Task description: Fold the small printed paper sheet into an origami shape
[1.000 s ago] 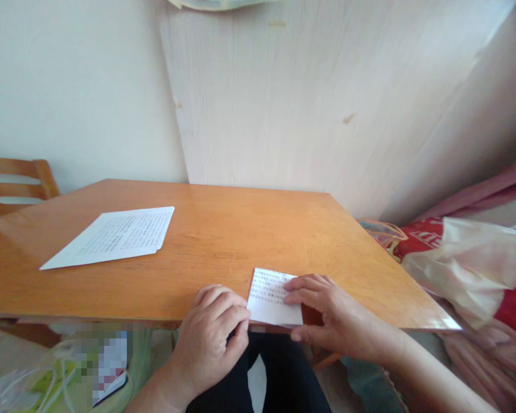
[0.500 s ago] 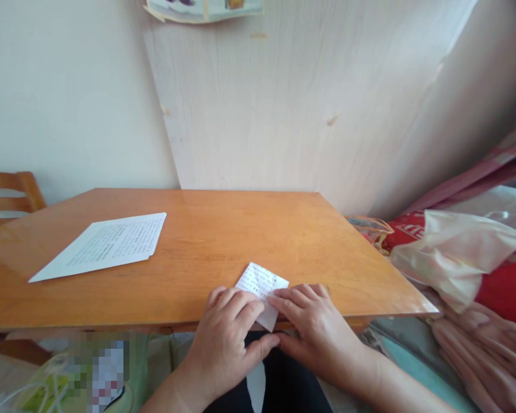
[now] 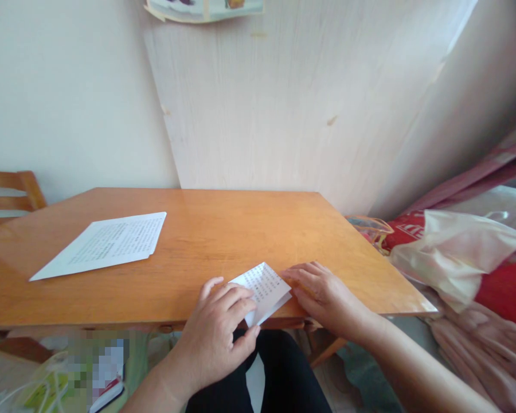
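Observation:
A small folded paper (image 3: pixel 264 285) with printed text lies at the table's near edge, its layers parted along the lower right side. My left hand (image 3: pixel 223 321) grips its left and near side, fingers on top and thumb at the near corner. Beside the paper's right corner, my right hand (image 3: pixel 316 289) rests on the table with its fingers stretched out. Those fingertips are at or very near the paper's edge; whether they touch it I cannot tell.
A larger stack of printed sheets (image 3: pixel 112 244) lies on the left of the wooden table (image 3: pixel 223 223). A chair (image 3: pixel 30 192) stands at the far left. Plastic bags (image 3: pixel 451 252) and cloth are heaped to the right. Below the left edge hangs a bag (image 3: pixel 47 390) of items.
My right hand has come off the paper and shifted right and up. The paper has turned, and its layers show apart. My left hand has moved slightly left, still holding it.

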### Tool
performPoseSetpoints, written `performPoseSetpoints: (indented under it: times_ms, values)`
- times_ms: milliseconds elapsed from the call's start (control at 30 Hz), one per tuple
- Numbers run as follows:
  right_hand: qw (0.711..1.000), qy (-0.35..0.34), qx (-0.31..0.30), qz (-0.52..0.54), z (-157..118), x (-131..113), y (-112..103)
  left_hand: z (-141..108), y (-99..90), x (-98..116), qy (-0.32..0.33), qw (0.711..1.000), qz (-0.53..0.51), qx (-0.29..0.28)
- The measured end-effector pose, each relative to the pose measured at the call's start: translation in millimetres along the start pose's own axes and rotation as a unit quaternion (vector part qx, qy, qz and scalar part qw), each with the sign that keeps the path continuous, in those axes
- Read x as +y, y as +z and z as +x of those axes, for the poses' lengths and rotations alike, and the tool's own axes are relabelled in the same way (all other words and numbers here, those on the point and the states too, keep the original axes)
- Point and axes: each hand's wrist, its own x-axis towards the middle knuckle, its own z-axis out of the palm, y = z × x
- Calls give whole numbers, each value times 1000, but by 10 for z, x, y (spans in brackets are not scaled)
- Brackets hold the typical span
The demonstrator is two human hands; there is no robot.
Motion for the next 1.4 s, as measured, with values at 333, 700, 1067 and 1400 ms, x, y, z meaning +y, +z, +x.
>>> performPoseSetpoints:
  times_ms: [333,700,1067,1400]
  values:
    - [996,-70,-48,-13,77,-64,-3,17,-49,-74,-1,999,-34,-5]
    - [1000,15,-21,-17,-52,-202,88,74,-80,-83,-26,999,-37,-26]
    - [998,66,13,-10,-210,-290,184,182,-105,-169,-54,995,-64,-46]
    - [996,77,33,4,-323,-276,152,332,-23,-177,-109,992,-59,-21]
